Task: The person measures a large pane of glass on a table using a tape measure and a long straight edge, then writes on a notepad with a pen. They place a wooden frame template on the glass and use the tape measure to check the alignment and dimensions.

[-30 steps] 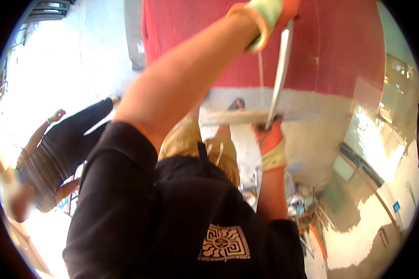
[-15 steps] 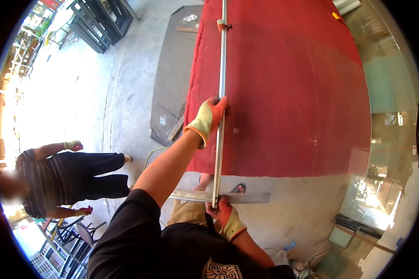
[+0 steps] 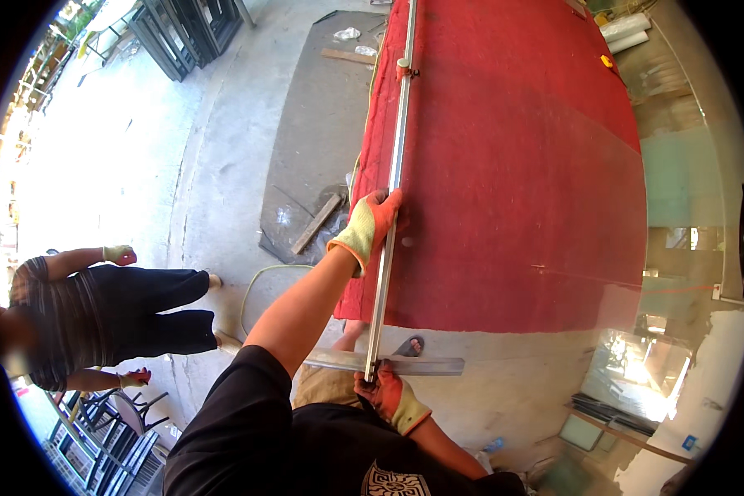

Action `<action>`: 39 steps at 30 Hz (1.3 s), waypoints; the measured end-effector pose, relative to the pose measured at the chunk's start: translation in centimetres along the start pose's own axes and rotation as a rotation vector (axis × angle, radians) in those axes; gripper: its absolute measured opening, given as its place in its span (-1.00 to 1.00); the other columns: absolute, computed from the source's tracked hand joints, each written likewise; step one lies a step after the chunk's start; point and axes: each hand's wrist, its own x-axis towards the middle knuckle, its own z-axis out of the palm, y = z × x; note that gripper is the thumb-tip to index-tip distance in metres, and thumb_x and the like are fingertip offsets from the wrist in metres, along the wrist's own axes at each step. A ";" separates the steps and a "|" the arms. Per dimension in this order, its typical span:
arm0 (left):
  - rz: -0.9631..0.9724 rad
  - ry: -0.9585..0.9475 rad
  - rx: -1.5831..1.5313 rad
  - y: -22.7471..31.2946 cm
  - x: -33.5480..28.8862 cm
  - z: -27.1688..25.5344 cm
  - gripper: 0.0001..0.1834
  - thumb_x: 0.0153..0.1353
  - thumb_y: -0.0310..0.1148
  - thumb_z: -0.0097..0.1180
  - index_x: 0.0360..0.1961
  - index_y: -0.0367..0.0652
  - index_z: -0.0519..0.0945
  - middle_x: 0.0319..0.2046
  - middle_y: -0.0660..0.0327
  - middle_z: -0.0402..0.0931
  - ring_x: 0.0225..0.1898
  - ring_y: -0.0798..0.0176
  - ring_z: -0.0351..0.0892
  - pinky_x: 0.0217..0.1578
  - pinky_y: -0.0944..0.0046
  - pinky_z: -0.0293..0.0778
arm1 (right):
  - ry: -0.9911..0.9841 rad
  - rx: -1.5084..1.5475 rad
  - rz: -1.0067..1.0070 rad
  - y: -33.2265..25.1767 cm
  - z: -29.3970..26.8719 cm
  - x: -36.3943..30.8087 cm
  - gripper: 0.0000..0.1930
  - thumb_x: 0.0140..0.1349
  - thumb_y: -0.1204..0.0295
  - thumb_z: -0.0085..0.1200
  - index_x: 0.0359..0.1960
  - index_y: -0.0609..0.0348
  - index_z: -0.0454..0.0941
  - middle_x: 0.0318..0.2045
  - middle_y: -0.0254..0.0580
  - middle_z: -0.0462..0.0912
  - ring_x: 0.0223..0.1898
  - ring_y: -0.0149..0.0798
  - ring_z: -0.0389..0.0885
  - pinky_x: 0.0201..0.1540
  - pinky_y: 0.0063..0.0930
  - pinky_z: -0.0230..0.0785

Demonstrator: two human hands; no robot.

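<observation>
A long metal T-shaped ruler [image 3: 402,124] runs from my waist over the left part of a table covered in red cloth [image 3: 504,58]. My left hand [image 3: 375,218], in a yellow glove with an orange coated palm, is closed around the ruler's shaft. In a matching glove, my right hand [image 3: 393,398] grips its near end, beside the metal crossbar [image 3: 438,366]. An orange-and-white slider [image 3: 403,68] sits farther up the shaft. What looks like a clear glass sheet [image 3: 554,215] lies over the cloth.
A person [image 3: 132,306] wearing gloves is on the left, near stacked chairs [image 3: 132,413]. A wooden strip [image 3: 316,223] and a grey sheet [image 3: 306,124] lie on the floor left of the table. Dark frames [image 3: 178,37] stand at the far left; glass panes [image 3: 645,364] lean on the right.
The view has shifted a little. The ruler now slants slightly more across the table, both hands still on it. The person at left appears slightly farther left.
</observation>
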 end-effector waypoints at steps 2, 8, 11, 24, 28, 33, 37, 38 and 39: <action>-0.003 0.001 -0.050 -0.1 0.2 0.1 -0.47 0.66 0.08 0.19 0.14 -0.25 0.72 -0.17 0.17 0.77 -0.16 0.21 0.81 -0.11 0.16 0.70 | -0.047 -0.015 -0.012 -0.4 -0.1 -0.1 -0.30 0.68 -0.28 0.05 0.42 0.10 0.54 0.15 -0.05 0.80 0.14 -0.11 0.82 0.32 -0.07 0.76; 0.010 0.005 -0.171 0.0 0.5 0.3 -0.47 0.66 0.09 0.19 0.15 -0.24 0.73 -0.16 0.18 0.76 -0.17 0.23 0.80 -0.07 0.17 0.71 | -0.128 -0.001 -0.022 -1.3 -0.2 -0.1 -0.35 0.71 -0.21 0.06 0.42 0.11 0.54 0.18 -0.01 0.79 0.17 -0.08 0.82 0.34 -0.08 0.75; -0.017 -0.016 -0.141 0.1 0.6 0.1 -0.47 0.67 0.09 0.19 0.19 -0.23 0.71 -0.12 0.19 0.75 -0.17 0.24 0.79 -0.07 0.15 0.74 | -0.160 0.010 -0.034 -1.4 -0.1 0.0 -0.37 0.70 -0.17 0.10 0.43 0.12 0.54 0.18 -0.01 0.79 0.16 -0.08 0.82 0.34 -0.09 0.75; 0.016 -0.040 -0.240 -0.6 2.0 0.7 -0.44 0.69 0.08 0.13 0.35 -0.21 0.58 -0.16 0.19 0.69 -0.28 0.22 0.75 -0.36 0.11 0.73 | -0.182 0.170 0.068 -2.2 -0.5 0.1 -0.30 0.58 -0.20 0.27 0.44 0.10 0.55 0.18 -0.03 0.81 0.17 -0.08 0.83 0.33 -0.13 0.75; -0.005 -0.012 -0.245 -0.6 2.4 1.3 -0.45 0.70 0.05 0.15 0.36 -0.21 0.58 -0.15 0.19 0.68 -0.29 0.21 0.74 -0.31 0.12 0.76 | -0.176 0.157 0.081 -2.5 -0.9 0.2 -0.30 0.59 -0.19 0.26 0.44 0.11 0.54 0.19 -0.04 0.81 0.16 -0.08 0.84 0.36 -0.12 0.73; 0.005 0.053 -0.112 -0.9 3.7 2.0 -0.52 0.72 -0.03 0.19 0.32 -0.24 0.63 -0.17 0.19 0.69 -0.27 0.22 0.76 -0.25 0.10 0.76 | -0.214 0.152 0.079 -3.3 -1.1 0.2 -0.28 0.60 -0.22 0.21 0.44 0.14 0.53 0.20 -0.05 0.80 0.15 -0.08 0.83 0.37 -0.12 0.72; 0.004 0.055 -0.047 -1.2 4.3 2.0 -0.50 0.72 0.01 0.18 0.27 -0.25 0.66 -0.17 0.17 0.74 -0.21 0.19 0.81 -0.16 0.14 0.73 | -0.151 0.138 0.123 -3.5 -1.4 0.5 -0.27 0.62 -0.23 0.18 0.47 0.13 0.51 0.22 -0.05 0.80 0.18 -0.09 0.83 0.37 -0.11 0.72; 0.001 0.060 -0.048 -1.2 4.3 2.1 -0.51 0.72 0.00 0.19 0.28 -0.25 0.66 -0.16 0.17 0.75 -0.20 0.17 0.81 -0.13 0.12 0.74 | -0.172 0.135 0.132 -3.6 -1.6 0.6 -0.27 0.63 -0.23 0.17 0.49 0.13 0.50 0.24 -0.05 0.80 0.19 -0.10 0.82 0.37 -0.10 0.71; -0.012 0.062 -0.044 -1.1 4.4 2.2 -0.51 0.72 -0.01 0.19 0.30 -0.25 0.66 -0.15 0.16 0.75 -0.18 0.15 0.81 -0.11 0.10 0.74 | -0.194 0.132 0.138 -3.6 -1.8 0.8 -0.26 0.63 -0.24 0.17 0.50 0.12 0.49 0.25 -0.05 0.79 0.21 -0.11 0.82 0.37 -0.10 0.71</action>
